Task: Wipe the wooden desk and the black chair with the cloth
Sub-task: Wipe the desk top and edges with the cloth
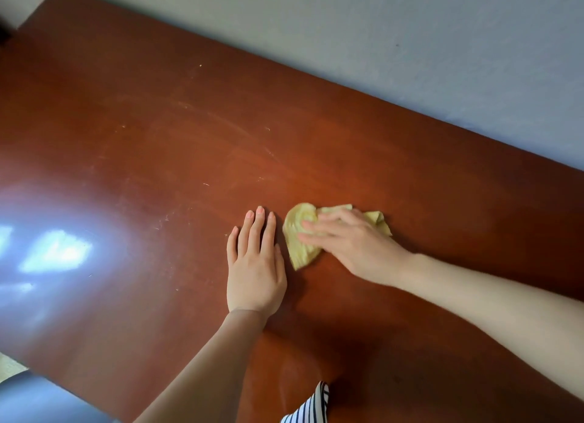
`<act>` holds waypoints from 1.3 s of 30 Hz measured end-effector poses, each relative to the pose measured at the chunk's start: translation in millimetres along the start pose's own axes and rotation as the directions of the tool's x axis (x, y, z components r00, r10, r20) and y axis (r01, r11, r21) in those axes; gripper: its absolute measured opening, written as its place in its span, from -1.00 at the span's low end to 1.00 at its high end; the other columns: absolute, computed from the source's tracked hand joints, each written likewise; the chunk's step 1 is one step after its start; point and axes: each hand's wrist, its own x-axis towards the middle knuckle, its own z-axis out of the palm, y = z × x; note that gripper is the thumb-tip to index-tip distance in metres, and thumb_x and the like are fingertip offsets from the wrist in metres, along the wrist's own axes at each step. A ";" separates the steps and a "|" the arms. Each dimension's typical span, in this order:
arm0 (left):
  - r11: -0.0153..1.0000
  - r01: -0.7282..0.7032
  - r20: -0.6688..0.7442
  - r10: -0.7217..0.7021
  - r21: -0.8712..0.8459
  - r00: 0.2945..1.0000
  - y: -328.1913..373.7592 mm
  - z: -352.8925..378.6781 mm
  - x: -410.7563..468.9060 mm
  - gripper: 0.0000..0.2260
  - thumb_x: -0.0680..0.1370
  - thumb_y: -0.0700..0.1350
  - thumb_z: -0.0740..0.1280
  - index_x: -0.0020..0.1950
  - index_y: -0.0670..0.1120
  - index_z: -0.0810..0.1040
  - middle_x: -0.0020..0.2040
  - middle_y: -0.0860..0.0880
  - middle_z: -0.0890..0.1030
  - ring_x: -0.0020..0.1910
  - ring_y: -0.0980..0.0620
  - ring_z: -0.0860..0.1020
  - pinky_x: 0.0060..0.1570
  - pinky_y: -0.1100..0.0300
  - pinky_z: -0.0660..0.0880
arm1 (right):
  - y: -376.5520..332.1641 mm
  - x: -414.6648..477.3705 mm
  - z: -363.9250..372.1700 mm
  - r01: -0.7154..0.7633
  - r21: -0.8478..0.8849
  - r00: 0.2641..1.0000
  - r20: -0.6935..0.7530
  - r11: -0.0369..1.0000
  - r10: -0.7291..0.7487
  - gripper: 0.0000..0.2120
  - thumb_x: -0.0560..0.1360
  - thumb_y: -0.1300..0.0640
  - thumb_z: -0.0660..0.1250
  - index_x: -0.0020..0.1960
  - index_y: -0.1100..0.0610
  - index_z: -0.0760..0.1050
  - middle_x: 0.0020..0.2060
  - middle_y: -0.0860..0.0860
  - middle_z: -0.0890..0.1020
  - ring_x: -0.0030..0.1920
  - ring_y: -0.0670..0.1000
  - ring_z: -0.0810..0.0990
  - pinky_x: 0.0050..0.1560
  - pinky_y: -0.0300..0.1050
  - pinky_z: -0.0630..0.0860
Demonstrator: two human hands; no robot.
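Note:
The reddish-brown wooden desk (pixel 158 122) fills most of the view, its top marked with faint streaks and small specks. A crumpled yellow cloth (pixel 300 236) lies on it, right of centre. My right hand (pixel 354 245) presses flat on the cloth with straight fingers pointing left; the hand is slightly blurred. My left hand (pixel 256 264) rests palm down on the bare wood just left of the cloth, fingers straight and together. A dark rounded shape at the bottom left corner (pixel 38 397) may be the chair.
A pale grey wall (pixel 410 43) runs along the desk's far edge. A bright window reflection (pixel 53 252) glares on the desk's left part. A striped piece of my clothing (pixel 313 407) shows at the bottom edge. A dark object (pixel 4 32) sits at the far left.

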 end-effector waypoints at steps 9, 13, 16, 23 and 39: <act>1.000 0.000 0.008 0.000 0.014 1.000 2.4 -2.5 -0.7 -0.54 0.60 -0.07 -0.05 0.44 -0.17 0.35 0.44 -0.14 0.36 0.46 -0.14 0.27 0.44 -0.06 0.08 | 6.1 -51.1 -2.1 0.192 -0.068 0.980 0.064 0.979 -0.188 -0.60 0.48 0.31 0.23 0.23 0.01 0.56 0.22 -0.07 0.57 0.12 0.05 0.56 0.12 -0.02 0.50; 1.000 0.002 0.006 -0.002 0.005 1.000 2.5 -2.8 -1.5 -0.54 0.60 -0.07 -0.04 0.44 -0.17 0.35 0.44 -0.15 0.36 0.46 -0.15 0.27 0.44 -0.07 0.08 | 37.1 -18.1 -21.8 -0.031 -0.085 0.998 -0.053 0.996 0.027 -0.63 0.42 0.37 0.41 0.17 0.09 0.61 0.18 0.01 0.60 0.00 0.16 0.58 -0.05 0.15 0.54; 1.000 0.000 0.009 0.000 0.014 1.000 3.2 -3.2 -1.3 -0.55 0.60 -0.08 -0.03 0.44 -0.17 0.35 0.44 -0.15 0.36 0.46 -0.15 0.27 0.43 -0.08 0.08 | 62.5 16.9 -41.0 -0.214 -0.053 0.971 -0.118 0.975 0.207 -0.66 0.47 0.34 0.35 0.20 0.10 0.58 0.21 0.05 0.58 -0.04 0.18 0.51 0.01 0.18 0.50; 1.000 0.005 0.010 -0.005 0.003 1.000 4.3 -4.8 -0.2 -0.55 0.60 -0.08 -0.02 0.43 -0.17 0.36 0.44 -0.15 0.37 0.45 -0.15 0.28 0.43 -0.10 0.08 | 96.2 105.4 -47.4 -0.623 0.027 0.740 -0.305 0.782 0.600 -0.64 0.57 0.25 0.21 0.33 0.01 0.47 0.30 -0.05 0.51 0.16 0.13 0.39 0.17 -0.04 0.35; 0.995 0.006 -0.025 -0.008 -0.103 1.000 0.7 -2.5 -1.6 -0.57 0.61 -0.11 -0.03 0.42 -0.18 0.36 0.48 -0.12 0.31 0.50 -0.09 0.20 0.49 0.04 -0.06 | -19.2 37.4 12.6 -0.265 -0.068 0.940 -0.241 0.962 0.242 -0.67 0.47 0.25 0.33 0.21 0.07 0.57 0.17 -0.02 0.60 -0.02 0.10 0.50 0.00 0.05 0.47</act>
